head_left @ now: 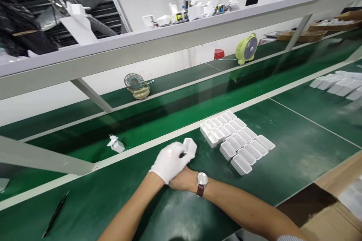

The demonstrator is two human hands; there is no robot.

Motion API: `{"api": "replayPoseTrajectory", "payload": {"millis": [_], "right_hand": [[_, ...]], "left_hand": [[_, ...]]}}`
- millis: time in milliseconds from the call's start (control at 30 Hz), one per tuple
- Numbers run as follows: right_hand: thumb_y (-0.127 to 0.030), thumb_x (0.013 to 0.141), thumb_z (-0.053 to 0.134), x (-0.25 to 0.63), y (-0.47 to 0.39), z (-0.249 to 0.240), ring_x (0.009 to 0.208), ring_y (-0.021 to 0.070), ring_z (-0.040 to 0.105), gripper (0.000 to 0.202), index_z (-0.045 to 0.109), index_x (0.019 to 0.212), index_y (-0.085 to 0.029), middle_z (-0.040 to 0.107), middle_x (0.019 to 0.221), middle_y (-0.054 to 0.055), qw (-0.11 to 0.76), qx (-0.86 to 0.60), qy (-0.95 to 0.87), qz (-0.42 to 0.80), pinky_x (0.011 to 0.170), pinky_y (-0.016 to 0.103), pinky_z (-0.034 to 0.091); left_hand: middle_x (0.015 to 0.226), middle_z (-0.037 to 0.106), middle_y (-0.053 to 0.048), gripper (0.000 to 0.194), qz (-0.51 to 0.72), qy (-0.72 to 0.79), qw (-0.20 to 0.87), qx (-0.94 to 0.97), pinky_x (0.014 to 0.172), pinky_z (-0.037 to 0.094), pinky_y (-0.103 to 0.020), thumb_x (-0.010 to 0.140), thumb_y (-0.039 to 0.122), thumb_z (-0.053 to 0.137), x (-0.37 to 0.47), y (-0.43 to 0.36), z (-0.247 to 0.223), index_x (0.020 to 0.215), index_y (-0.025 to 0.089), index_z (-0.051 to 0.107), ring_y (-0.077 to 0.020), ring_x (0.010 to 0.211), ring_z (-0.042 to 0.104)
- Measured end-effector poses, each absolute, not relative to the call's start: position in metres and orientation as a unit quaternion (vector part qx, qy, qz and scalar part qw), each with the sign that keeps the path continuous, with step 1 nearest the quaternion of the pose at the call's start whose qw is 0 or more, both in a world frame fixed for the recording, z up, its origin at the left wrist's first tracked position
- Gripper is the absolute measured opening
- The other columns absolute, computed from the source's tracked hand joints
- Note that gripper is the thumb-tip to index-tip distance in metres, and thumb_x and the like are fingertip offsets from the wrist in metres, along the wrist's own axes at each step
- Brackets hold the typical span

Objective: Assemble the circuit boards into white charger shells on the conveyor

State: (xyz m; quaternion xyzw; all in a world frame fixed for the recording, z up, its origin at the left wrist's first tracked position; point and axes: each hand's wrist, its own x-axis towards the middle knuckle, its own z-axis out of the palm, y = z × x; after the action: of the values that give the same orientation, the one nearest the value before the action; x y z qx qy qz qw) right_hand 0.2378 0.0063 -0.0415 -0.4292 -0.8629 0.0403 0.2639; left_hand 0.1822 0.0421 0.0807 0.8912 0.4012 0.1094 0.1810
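Observation:
My left hand (169, 161), in a white glove, is closed on a small white plastic case (190, 146) with an open hollow end. Just beneath it, my right hand (182, 178) is bare and has a watch (202, 180) on its wrist. The glove covers the right hand's fingers, so I cannot make out their pose or whether they touch the case. To the right, several similar white plastic cases (239, 135) stand in close rows on the green work surface (181, 214), hollow side up.
A white plug adapter (115, 144) lies on the green belt beyond the pale rail. At the left is a dark pen (55, 214). Two small fans, one beige (137, 86) and one green (246, 49), stand farther back. An open cardboard box (330, 214) sits at lower right.

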Motion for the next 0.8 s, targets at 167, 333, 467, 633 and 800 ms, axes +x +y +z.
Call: {"api": "replayPoseTrajectory", "payload": {"millis": [167,333,467,633,800], "right_hand": [[-0.022,0.099,0.048,0.242,0.002,-0.032,0.124,0.0286,0.055,0.025,0.067,0.11,-0.009,0.065,0.123,0.015,0.29,-0.377,-0.879,0.007,0.112,0.044,0.039],[-0.023,0.099,0.05,0.242,-0.003,-0.034,0.128,0.0278,0.052,0.024,0.066,0.112,-0.011,0.064,0.124,0.014,0.308,-0.372,-0.875,0.002,0.112,0.043,0.04],[-0.021,0.098,0.052,0.242,-0.006,-0.035,0.129,0.027,0.052,0.023,0.064,0.115,-0.014,0.064,0.124,0.013,0.31,-0.375,-0.874,0.007,0.11,0.043,0.043],[-0.019,0.098,0.051,0.241,-0.01,-0.035,0.131,0.026,0.052,0.024,0.063,0.119,-0.017,0.063,0.126,0.012,0.315,-0.38,-0.869,0.031,0.107,0.044,0.048],[-0.017,0.098,0.051,0.24,-0.009,-0.036,0.132,0.0277,0.051,0.026,0.062,0.121,-0.016,0.063,0.127,0.014,0.311,-0.371,-0.874,0.035,0.108,0.047,0.048]], "left_hand": [[0.084,0.071,-0.004,0.034,0.111,0.584,0.091,0.799,0.071,0.048,-0.031,0.086,0.052,0.056,0.092,0.066,0.082,0.08,0.021,0.068,-0.0239,0.081,0.068],[0.097,0.071,-0.004,0.026,0.152,0.586,0.156,0.781,0.079,0.053,-0.034,0.084,0.043,0.056,0.023,0.059,0.06,0.092,0.021,0.067,-0.0224,0.086,0.068],[0.13,0.061,-0.008,0.048,0.251,0.555,0.258,0.75,0.097,0.053,-0.04,0.081,0.024,0.05,-0.016,0.058,0.047,0.128,0.021,0.056,-0.0211,0.104,0.067],[0.134,0.056,-0.011,0.049,0.33,0.594,0.26,0.686,0.098,0.052,-0.043,0.087,0.037,0.055,-0.025,0.056,0.039,0.133,0.02,0.052,-0.0237,0.11,0.064],[0.121,0.059,-0.011,0.069,0.324,0.613,0.241,0.679,0.098,0.051,-0.042,0.07,0.043,0.077,0.006,0.05,0.017,0.129,0.016,0.055,-0.0265,0.111,0.062]]}}
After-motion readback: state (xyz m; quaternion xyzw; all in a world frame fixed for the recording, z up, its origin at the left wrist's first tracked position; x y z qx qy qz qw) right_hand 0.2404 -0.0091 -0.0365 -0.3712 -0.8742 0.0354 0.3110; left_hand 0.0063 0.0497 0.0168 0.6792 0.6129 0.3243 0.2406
